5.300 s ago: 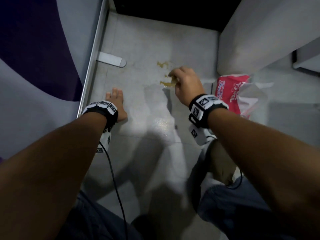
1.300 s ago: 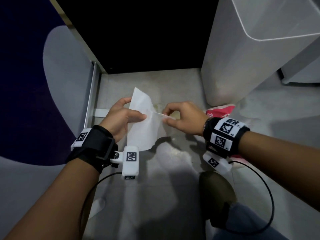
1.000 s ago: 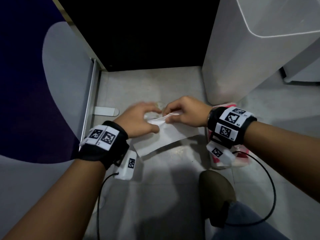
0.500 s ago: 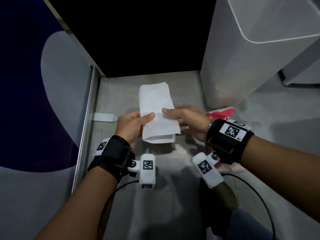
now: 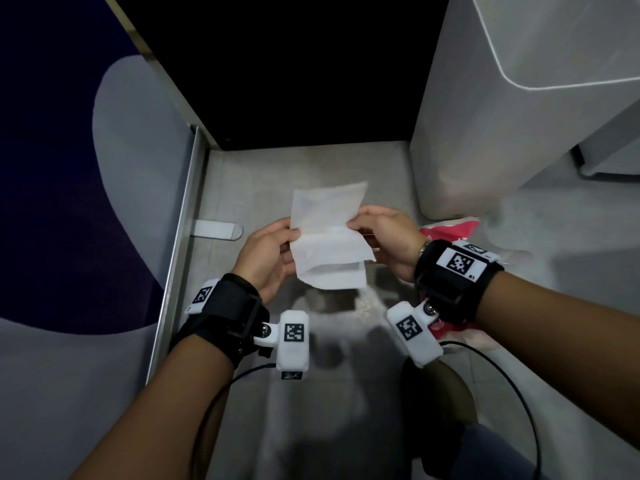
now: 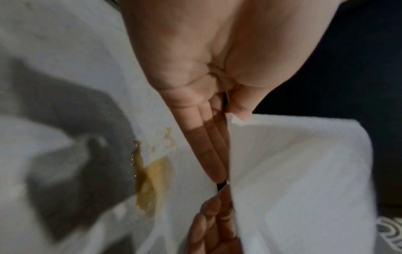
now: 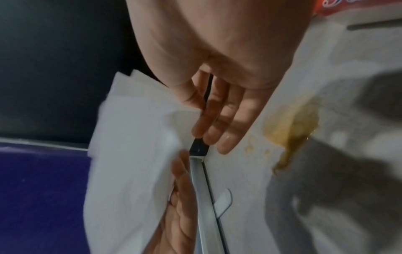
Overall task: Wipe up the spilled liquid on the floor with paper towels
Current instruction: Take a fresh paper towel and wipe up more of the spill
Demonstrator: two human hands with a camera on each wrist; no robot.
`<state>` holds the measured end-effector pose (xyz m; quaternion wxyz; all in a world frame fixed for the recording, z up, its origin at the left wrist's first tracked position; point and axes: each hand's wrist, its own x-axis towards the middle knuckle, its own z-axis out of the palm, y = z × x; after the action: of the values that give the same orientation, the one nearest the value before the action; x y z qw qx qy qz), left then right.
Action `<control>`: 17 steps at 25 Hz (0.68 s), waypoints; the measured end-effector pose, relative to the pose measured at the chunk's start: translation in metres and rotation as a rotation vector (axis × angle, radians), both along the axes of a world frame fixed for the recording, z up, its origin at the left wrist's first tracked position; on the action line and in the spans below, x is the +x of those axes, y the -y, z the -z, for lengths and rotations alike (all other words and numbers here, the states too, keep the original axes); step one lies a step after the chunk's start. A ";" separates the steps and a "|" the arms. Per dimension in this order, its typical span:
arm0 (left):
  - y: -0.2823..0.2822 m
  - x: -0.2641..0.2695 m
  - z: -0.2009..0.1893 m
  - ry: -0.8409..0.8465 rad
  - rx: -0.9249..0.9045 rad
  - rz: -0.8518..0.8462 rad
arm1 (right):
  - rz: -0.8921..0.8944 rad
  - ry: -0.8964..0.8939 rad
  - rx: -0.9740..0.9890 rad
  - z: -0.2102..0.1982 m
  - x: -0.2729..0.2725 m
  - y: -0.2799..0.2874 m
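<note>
Overhead, the grey tiled floor point(image 5: 242, 188) fills the space between a purple-and-grey wall panel point(image 5: 104, 168) and a tall white bin point(image 5: 485, 116), with a dark opening point(image 5: 294, 71) behind. Taking the white paper towel point(image 5: 329, 244) as the landmark: it is folded and held up off the floor, roughly centred in the head view, with the wall panel and its metal edge strip point(image 5: 176, 258) to its left and the bin to its right and farther back. A red-and-white towel packet point(image 5: 450, 230) lies on the floor to the towel's right, partly hidden by the right wrist. A small white floor stop point(image 5: 216, 230) sits to the towel's left, beside the strip. The left hand point(image 5: 266, 258) pinches the towel's left edge, thumb on top and fingers point(image 6: 208, 146) stretched beneath. The right hand point(image 5: 384, 233) pinches the right edge the same way, its fingers point(image 7: 219, 123) nearly straight under the sheet. Below the towel, on the floor, lies the spilled liquid point(image 6: 152, 182), a yellowish-brown puddle with a few small splashes point(image 7: 252, 147) beside it; the towel does not touch it.
</note>
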<state>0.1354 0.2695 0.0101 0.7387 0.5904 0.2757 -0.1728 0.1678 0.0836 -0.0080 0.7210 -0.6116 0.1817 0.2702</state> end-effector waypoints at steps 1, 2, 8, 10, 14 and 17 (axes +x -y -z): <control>-0.002 0.001 0.000 -0.004 -0.052 -0.033 | 0.015 -0.022 0.029 0.002 0.002 0.000; -0.005 0.002 -0.001 -0.005 -0.088 -0.056 | 0.019 -0.060 0.066 0.008 0.006 0.000; -0.011 -0.004 0.005 0.063 0.040 -0.007 | -0.399 -0.285 0.346 0.017 0.003 -0.008; -0.011 -0.005 0.015 0.091 0.139 0.004 | -0.434 -0.251 0.301 0.014 0.002 -0.020; -0.026 0.000 0.043 0.047 0.236 -0.067 | -0.296 0.037 -0.299 0.009 0.050 -0.024; -0.045 -0.004 0.070 -0.085 0.676 0.231 | -0.433 0.398 -0.832 0.013 0.099 -0.021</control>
<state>0.1311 0.3147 -0.0599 0.4651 0.8209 0.2791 -0.1787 0.2667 0.1044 -0.0212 0.3644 -0.9102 0.0023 0.1967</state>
